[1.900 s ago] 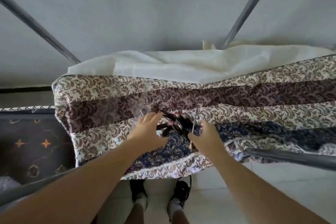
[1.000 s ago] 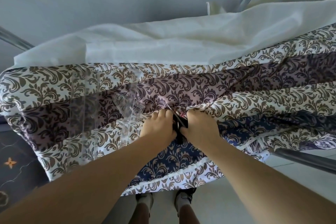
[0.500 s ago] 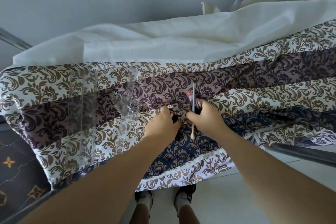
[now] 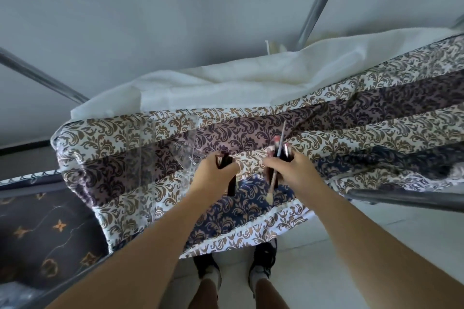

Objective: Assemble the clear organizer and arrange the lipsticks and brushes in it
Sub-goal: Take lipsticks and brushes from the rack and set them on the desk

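Hands apart, left hand [image 4: 216,170] gripping lipsticks [image 4: 224,161]; right hand [image 4: 292,169] gripping brushes [image 4: 272,183]

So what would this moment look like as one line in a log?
left hand: grips dark lipsticks | right hand: grips lipsticks and thin brush | clear organizer: unassembled on patterned cloth, left of hands
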The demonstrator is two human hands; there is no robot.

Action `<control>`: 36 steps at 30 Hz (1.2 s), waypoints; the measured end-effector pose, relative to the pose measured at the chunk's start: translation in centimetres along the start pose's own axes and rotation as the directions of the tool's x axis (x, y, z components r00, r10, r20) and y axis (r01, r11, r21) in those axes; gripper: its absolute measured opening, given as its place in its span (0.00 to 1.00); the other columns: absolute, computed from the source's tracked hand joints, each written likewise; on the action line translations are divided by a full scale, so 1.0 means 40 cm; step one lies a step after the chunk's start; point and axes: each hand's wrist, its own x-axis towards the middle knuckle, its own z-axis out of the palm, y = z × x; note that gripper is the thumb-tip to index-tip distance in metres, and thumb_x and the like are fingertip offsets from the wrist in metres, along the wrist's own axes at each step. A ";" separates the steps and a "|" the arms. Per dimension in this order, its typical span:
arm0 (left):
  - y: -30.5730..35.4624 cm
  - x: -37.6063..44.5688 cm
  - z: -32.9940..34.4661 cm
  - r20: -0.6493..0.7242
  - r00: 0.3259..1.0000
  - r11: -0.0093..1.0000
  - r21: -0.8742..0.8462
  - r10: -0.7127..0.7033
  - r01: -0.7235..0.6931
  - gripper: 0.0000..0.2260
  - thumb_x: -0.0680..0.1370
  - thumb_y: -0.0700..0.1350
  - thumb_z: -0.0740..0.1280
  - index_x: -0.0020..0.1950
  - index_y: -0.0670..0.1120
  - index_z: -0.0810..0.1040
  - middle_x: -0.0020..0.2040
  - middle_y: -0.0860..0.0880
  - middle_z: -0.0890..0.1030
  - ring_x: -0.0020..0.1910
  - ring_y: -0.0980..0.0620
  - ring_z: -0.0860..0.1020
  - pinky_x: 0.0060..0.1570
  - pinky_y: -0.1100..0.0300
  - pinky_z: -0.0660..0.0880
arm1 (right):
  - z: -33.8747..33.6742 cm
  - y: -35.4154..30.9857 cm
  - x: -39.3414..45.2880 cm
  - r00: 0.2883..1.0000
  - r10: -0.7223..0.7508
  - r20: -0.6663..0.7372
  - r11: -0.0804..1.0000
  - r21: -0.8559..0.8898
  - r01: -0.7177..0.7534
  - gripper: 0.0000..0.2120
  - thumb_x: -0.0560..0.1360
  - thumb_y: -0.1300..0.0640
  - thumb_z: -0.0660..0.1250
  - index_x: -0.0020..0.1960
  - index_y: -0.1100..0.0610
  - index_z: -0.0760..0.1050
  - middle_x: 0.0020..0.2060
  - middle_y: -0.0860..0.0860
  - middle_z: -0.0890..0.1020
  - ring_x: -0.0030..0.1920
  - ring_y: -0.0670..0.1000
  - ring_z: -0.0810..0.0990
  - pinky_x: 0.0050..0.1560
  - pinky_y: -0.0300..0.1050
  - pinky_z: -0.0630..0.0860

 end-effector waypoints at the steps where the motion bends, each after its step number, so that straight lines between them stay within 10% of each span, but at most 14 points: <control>1: 0.024 -0.047 -0.038 0.005 1.000 0.999 -0.033 0.010 -0.010 0.07 0.77 0.50 0.70 0.45 0.49 0.75 0.36 0.50 0.78 0.30 0.53 0.77 0.24 0.69 0.72 | 0.001 -0.024 -0.045 1.000 -0.004 0.019 0.999 0.050 0.003 0.11 0.72 0.57 0.74 0.49 0.64 0.78 0.38 0.61 0.84 0.38 0.57 0.84 0.41 0.49 0.82; 6: 0.148 -0.319 -0.195 0.093 0.989 0.949 -0.305 0.111 -0.078 0.09 0.76 0.46 0.71 0.53 0.46 0.76 0.35 0.47 0.84 0.37 0.42 0.86 0.37 0.46 0.84 | 0.009 -0.125 -0.306 0.995 -0.049 0.085 0.997 0.070 0.043 0.15 0.74 0.49 0.71 0.48 0.62 0.80 0.42 0.62 0.86 0.41 0.60 0.86 0.40 0.49 0.82; 15: 0.200 -0.712 -0.246 0.178 0.963 0.964 -0.212 0.200 -0.161 0.07 0.73 0.43 0.75 0.48 0.52 0.81 0.36 0.44 0.85 0.29 0.50 0.82 0.26 0.61 0.75 | 0.045 -0.102 -0.770 0.996 -0.088 -0.034 0.958 0.272 0.094 0.14 0.72 0.42 0.72 0.43 0.54 0.82 0.39 0.62 0.84 0.40 0.63 0.84 0.41 0.57 0.82; 19: 0.189 -0.786 -0.149 0.433 0.878 0.978 -0.049 0.205 -0.204 0.08 0.69 0.46 0.74 0.45 0.57 0.81 0.32 0.46 0.83 0.28 0.48 0.80 0.25 0.58 0.73 | 0.118 0.058 -0.942 0.973 0.003 -0.230 0.895 0.434 0.099 0.18 0.77 0.45 0.69 0.45 0.61 0.79 0.38 0.63 0.84 0.38 0.68 0.82 0.41 0.60 0.81; 27: 0.220 -0.973 0.032 0.736 0.644 0.892 0.126 0.209 -0.434 0.08 0.74 0.42 0.72 0.52 0.47 0.81 0.32 0.45 0.82 0.27 0.51 0.79 0.26 0.58 0.75 | 0.273 0.353 -1.372 0.744 0.266 -0.613 0.654 0.682 0.328 0.13 0.81 0.51 0.66 0.52 0.62 0.76 0.35 0.59 0.83 0.36 0.60 0.83 0.36 0.51 0.80; 36: -0.044 -1.438 0.378 0.971 0.239 0.753 0.174 -0.022 -0.634 0.09 0.77 0.36 0.69 0.55 0.46 0.81 0.37 0.44 0.83 0.30 0.47 0.79 0.25 0.59 0.73 | 0.472 0.753 -1.858 0.335 0.619 -0.710 0.354 0.633 0.688 0.11 0.80 0.55 0.66 0.52 0.65 0.77 0.35 0.61 0.81 0.32 0.58 0.80 0.30 0.48 0.77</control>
